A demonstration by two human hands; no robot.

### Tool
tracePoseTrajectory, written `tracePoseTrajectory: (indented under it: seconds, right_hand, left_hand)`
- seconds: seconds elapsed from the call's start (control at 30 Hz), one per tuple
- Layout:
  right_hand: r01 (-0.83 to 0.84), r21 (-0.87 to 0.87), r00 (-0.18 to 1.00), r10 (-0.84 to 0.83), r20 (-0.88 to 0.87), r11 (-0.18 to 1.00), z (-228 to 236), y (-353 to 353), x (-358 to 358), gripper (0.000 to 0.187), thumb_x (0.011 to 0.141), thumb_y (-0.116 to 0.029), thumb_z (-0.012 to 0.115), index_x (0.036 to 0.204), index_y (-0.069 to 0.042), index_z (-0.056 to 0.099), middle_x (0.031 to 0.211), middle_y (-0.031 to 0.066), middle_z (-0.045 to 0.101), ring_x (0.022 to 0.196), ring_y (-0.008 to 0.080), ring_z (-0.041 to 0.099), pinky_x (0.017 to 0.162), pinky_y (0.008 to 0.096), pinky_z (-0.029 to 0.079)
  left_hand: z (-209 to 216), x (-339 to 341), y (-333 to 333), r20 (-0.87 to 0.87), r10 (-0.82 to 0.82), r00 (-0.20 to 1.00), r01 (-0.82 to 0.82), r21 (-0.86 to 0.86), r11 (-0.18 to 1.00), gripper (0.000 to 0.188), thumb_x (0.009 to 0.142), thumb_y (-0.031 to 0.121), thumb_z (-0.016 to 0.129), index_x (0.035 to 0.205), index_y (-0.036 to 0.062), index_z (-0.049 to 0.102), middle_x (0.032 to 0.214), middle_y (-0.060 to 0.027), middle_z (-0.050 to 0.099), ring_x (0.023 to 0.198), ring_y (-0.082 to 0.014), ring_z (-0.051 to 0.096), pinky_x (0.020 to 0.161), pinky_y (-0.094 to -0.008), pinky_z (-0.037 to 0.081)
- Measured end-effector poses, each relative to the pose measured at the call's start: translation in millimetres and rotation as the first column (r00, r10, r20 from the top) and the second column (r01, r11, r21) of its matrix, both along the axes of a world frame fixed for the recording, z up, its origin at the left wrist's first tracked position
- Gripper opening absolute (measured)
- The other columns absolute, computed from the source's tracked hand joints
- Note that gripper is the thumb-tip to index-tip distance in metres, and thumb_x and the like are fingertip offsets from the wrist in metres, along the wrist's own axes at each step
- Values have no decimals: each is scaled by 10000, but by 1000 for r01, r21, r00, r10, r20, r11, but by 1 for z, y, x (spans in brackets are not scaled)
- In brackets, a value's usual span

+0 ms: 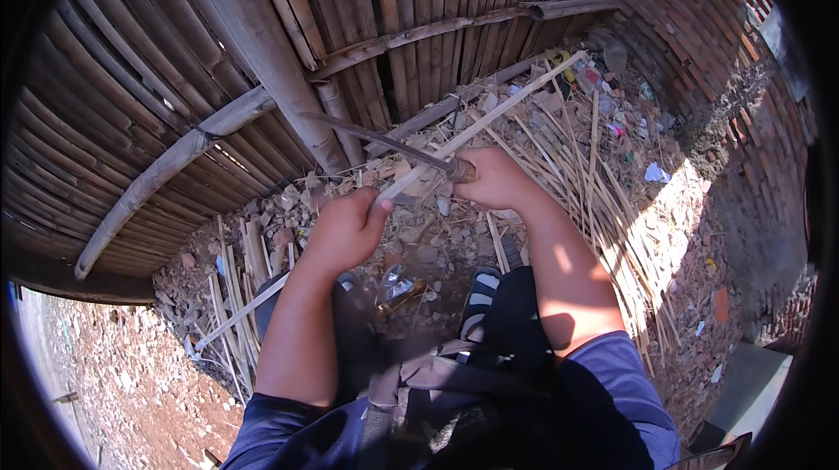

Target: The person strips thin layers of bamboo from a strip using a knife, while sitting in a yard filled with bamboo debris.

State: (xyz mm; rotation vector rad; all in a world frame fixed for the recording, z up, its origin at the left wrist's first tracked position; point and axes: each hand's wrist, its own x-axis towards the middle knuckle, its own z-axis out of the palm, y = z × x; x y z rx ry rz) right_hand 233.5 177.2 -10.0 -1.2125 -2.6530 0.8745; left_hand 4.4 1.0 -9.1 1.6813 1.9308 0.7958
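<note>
Left hand (343, 230): closed around a long pale bamboo strip (489, 116), thumb pressed up along it, knuckles toward the camera.
Right hand (496, 177): fisted on the handle of a knife (384, 141), grip tight, held just beside the left hand and slightly higher.
Knife: dark narrow blade running up and left from the right fist, crossing the strip close to the left thumb; touching the strip or just above it cannot be told.
Bamboo strip: slanting from lower left, past the left knee, up through both hands to its far end near the top right, over the litter.
Forearms: both bare, rising from the lower edge, short blue sleeves (612, 383) at the shoulders.
Legs: dark trousers, a sandal (479, 295) with pale straps below the right hand, on the ground.
Ground (437, 247): dry chips, shavings and small stones under the hands.
Cut strips (603, 190): loose pile of thin pale lengths spread to the right of the right arm, more (240, 269) lying left of the left arm.
Bamboo wall (175, 94): upright slats with thick crossing poles, filling the upper left behind the hands.
Brick wall (699, 24): red, at the upper right, meeting the bamboo wall in a corner.
Rubbish (612, 77): coloured scraps in that corner, beyond the strip's far end.
</note>
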Motion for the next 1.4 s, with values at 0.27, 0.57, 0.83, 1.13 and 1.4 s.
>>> tracePoseTrajectory:
  seconds: [0.27,0.57,0.83,1.13,1.4]
  right_hand:
    - [206,97,971,-190,-147,974,-4,16,31,453,815,-263,790,1202,-40,715,930,216,749,880,319,754,800,422,578]
    - [47,147,998,-51,21,988,18,-15,5,401,771,-303,768,1121,-108,742,970,218,728,962,419,696,848,495,556]
    - [71,187,997,-74,8,980,17,-27,-9,405,772,-306,742,1141,-138,737,975,203,737,960,416,701,869,507,564]
    - [141,92,981,-127,-146,986,0,-3,-1,388,789,-292,785,1127,-107,737,941,236,724,924,435,698,815,489,558]
    - [15,93,998,-20,52,996,19,-25,-16,448,762,-278,780,1152,-64,729,1013,234,729,982,401,707,867,457,559]
  left_hand:
    - [7,0,5,-84,48,995,-48,6,999,312,1021,314,604,1024,13,687,859,-249,692,859,-453,682,770,-519,519]
    - [11,-1,0,-124,141,982,-139,26,990,268,1006,281,625,1082,28,667,880,-259,702,863,-481,679,760,-540,518]
    - [12,4,5,-226,194,955,-192,30,981,284,1020,294,580,1017,25,673,943,-255,712,897,-466,685,785,-568,528]
    - [9,10,7,-301,243,922,-218,115,969,260,1029,285,578,989,43,665,936,-220,716,869,-442,694,775,-559,542]
    - [3,15,5,-367,231,901,-186,155,970,231,1024,281,587,1020,66,670,941,-178,728,827,-410,710,742,-534,556]
